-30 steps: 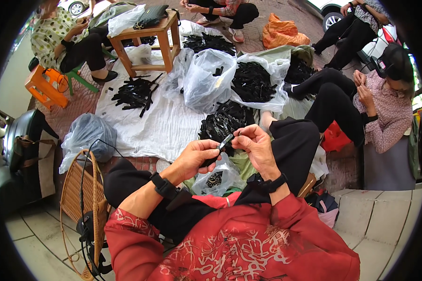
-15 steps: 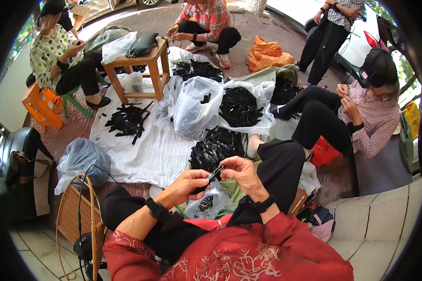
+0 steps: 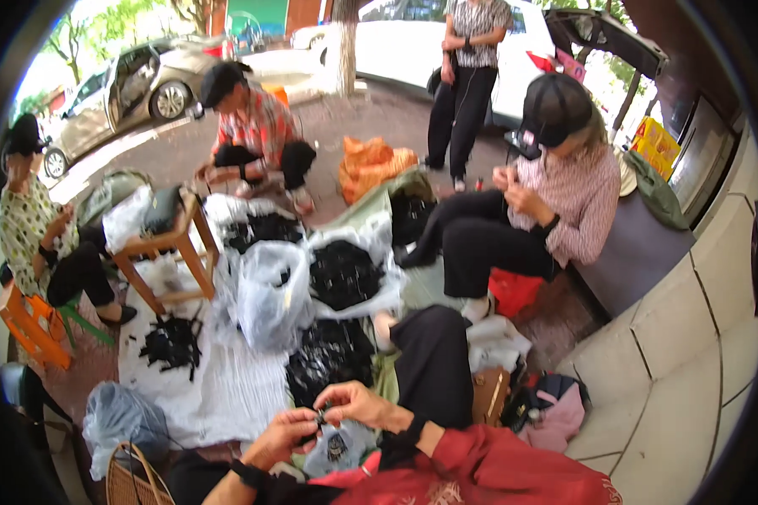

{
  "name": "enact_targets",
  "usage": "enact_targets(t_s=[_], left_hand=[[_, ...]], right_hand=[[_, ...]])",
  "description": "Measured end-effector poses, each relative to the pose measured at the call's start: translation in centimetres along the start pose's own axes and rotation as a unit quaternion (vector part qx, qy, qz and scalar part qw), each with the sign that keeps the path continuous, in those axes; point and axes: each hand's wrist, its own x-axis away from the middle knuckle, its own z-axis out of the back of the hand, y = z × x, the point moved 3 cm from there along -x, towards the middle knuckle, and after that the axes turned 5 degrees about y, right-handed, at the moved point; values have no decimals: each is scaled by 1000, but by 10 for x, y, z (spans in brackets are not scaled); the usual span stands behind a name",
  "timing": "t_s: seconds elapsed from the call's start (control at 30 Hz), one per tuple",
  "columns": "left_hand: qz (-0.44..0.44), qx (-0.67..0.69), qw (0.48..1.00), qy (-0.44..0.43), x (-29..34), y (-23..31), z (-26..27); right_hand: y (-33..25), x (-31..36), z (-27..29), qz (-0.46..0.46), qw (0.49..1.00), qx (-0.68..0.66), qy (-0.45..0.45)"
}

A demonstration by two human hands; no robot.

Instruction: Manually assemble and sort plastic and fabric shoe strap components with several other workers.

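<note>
My left hand [image 3: 285, 436] and my right hand [image 3: 364, 406] meet low in the middle of the head view, above my lap. Both are closed, fingertips pinching a small dark strip [image 3: 320, 416] with a shiny part. Fingers and blur hide most of its shape. Just beyond my hands lies a heap of glossy black strips [image 3: 333, 360]. Below them, between my legs, sits a clear plastic bag [image 3: 358, 439] with small dark pieces inside. Each of my wrists wears a black band.
A white sheet [image 3: 227, 396] carries more black strips [image 3: 171, 343] and a clear bag [image 3: 269, 295]. A wooden stool [image 3: 164, 244] stands at its far left. Several people sit or stand around, the nearest [image 3: 564, 202] at right. A wicker basket [image 3: 126, 480] stands at lower left.
My view has tilted up and turned right, so the scene sits farther left and the parked cars show. My hands stay together on the strip, with the shiny part less visible.
</note>
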Motion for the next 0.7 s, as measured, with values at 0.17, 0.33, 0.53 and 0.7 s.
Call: enact_targets(t_s=[0.17, 0.33, 0.53, 0.7], left_hand=[[31, 20, 999, -17, -5, 15, -8], [-4, 27, 1000, -9, -6, 12, -9], [-2, 38, 999, -18, 2, 7, -13], [-39, -50, 997, 44, 5, 3, -8]], right_hand=[[5, -2, 8, -22, 999, -20, 14], [20, -2, 7, -43, 995, -85, 15], [22, 7, 1, -65, 992, -108, 12], [20, 3, 2, -36, 998, -50, 30]])
